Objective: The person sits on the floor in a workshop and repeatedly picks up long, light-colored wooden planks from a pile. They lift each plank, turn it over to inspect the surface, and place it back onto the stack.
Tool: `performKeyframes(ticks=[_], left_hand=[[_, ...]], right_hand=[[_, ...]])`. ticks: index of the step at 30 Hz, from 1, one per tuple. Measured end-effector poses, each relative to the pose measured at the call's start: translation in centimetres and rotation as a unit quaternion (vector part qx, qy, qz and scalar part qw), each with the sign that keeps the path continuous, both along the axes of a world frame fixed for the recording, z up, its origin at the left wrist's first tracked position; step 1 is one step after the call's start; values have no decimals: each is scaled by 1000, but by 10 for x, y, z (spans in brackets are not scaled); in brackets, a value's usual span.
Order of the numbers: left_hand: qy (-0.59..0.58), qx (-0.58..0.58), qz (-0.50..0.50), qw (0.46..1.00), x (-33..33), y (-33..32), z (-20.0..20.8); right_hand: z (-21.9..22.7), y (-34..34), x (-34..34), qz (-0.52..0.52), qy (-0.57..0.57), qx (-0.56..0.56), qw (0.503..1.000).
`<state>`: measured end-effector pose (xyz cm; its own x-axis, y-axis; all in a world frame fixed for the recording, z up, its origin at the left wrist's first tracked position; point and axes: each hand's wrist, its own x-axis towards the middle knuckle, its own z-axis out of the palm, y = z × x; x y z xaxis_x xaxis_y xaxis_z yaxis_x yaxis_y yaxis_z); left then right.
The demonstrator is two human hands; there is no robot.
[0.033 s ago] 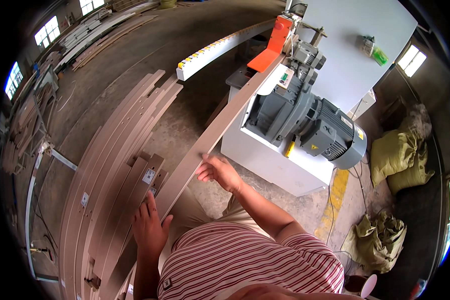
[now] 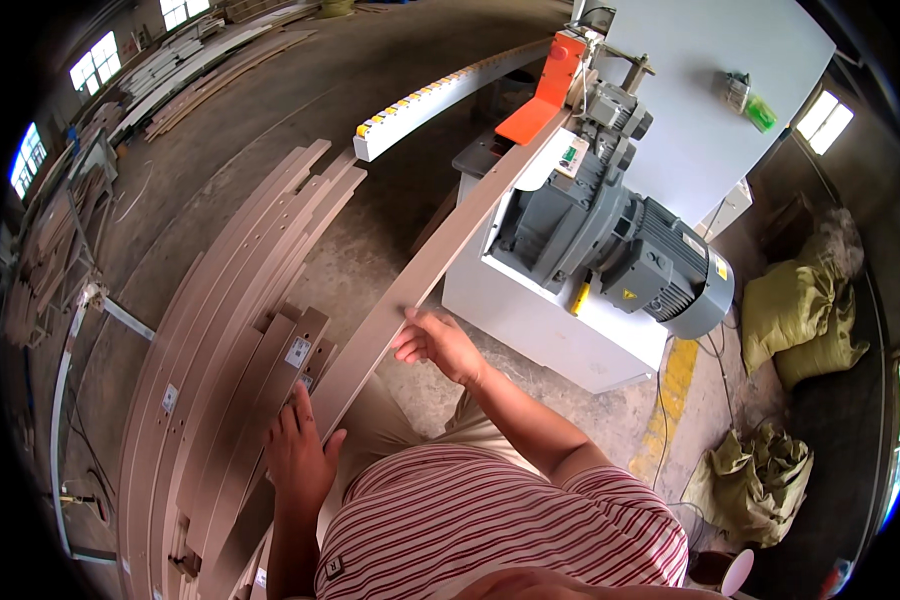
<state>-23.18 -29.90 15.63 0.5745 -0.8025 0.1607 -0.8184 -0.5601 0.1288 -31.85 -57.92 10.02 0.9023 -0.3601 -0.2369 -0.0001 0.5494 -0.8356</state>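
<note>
A long brown plank (image 2: 375, 335) slants from beside my body up to the machine, its far end meeting the area by the orange guard (image 2: 540, 100). My left hand (image 2: 303, 460) lies over the near part of the plank, fingers stretched out past its left edge and thumb at its right edge. Farther along, my right hand (image 2: 445, 348) is at the plank's right edge, its fingers curled against it, one fingertip on the top face. To the left lies a stack of similar brown planks (image 2: 235, 300), some bearing white labels (image 2: 297, 350).
A grey motor (image 2: 660, 265) sits on the white machine base (image 2: 570, 345) at the right. Beyond the stack stretches a white roller rail (image 2: 440, 100). Yellowish sacks (image 2: 790, 310) and a crumpled sack (image 2: 755, 480) lie at the right. Cables cross the floor near the yellow stripe (image 2: 670, 400).
</note>
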Motion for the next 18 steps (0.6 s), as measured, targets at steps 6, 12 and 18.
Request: performKeyframes(ticks=[6,12,18], left_hand=[[-3,-5,-1,1000,0,-1,0],[-10,-12,-5,1000,-1,-3,0],[9,-18,-7,1000,2,-1,-1]], right_hand=[[2,2,0,-5,3,3,1000],[1,1,-1,1,-3,-6,1000],[8,2,-3,-7,1,-6,1000]])
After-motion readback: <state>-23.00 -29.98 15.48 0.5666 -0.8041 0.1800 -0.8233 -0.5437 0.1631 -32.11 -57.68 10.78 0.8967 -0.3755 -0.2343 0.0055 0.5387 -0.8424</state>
